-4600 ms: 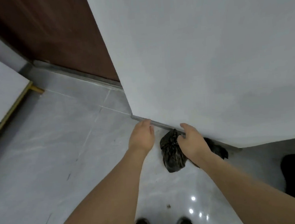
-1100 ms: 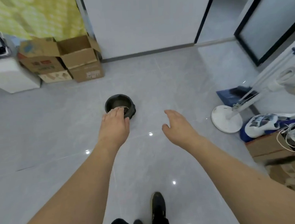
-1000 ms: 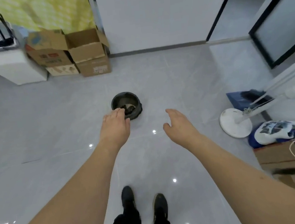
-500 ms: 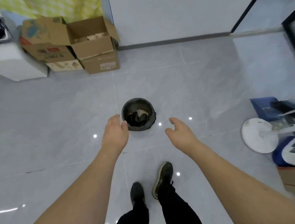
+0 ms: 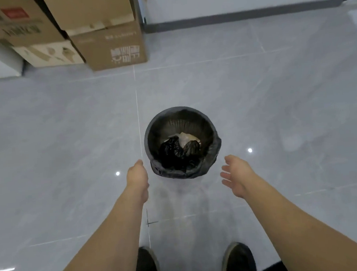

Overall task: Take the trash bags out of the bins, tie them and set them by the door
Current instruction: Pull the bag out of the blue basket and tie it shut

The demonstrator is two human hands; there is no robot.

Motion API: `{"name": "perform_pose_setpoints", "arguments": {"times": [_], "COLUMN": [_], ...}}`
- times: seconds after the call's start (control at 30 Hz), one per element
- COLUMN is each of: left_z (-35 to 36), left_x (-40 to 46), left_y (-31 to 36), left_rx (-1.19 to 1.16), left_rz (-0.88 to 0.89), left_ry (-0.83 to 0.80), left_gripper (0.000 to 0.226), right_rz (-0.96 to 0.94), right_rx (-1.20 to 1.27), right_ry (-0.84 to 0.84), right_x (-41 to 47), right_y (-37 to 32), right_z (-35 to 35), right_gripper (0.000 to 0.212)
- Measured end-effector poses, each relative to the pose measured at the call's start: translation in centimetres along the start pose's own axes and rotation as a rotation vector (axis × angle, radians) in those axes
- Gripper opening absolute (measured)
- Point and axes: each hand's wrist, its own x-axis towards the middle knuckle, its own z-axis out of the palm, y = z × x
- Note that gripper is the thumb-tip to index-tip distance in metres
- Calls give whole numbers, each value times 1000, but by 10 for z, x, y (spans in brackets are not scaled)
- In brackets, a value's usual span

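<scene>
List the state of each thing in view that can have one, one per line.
Bin: upright on the floor, lidless.
Trash bag: lining the bin, untied, edge folded over the rim.
Trash: low inside the bag.
Left hand: open, empty, beside the bin.
Right hand: open, empty, apart from the bin.
Cardboard boxes: stacked by the wall.

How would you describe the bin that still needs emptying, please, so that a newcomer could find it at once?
Start at the stacked cardboard boxes against the wall, then look toward the person across the bare grey tiles. The small round bin stands alone there, between both open hands. It alone is dark, lined with a black bag folded over its rim.
</scene>
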Motion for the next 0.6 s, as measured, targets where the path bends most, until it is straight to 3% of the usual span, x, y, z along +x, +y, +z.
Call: {"name": "perform_pose_setpoints", "arguments": {"times": [0.1,0.23,0.37,0.47,0.6], "left_z": [19,41,39,27,9], "left_x": [74,131,114,88,58], "left_y": [-36,-61,-63,-47,-14], "left_rx": [-156,-282,-319,-266,-245], "left_rz": [-62,-117,-120,-64,-48], "left_ry": [-56,-187,-303,-301,-243], "left_gripper": [58,58,27,25,20], "right_rz": [42,6,2,26,-15], "right_rx": [142,238,242,139,72], "right_ry": [-59,-166,-116,-74,-46], "right_x": [81,139,136,116,92], "right_y": [29,45,42,34,16], "right_z": [14,25,23,14,1], "right_gripper": [55,34,30,14,11]}}
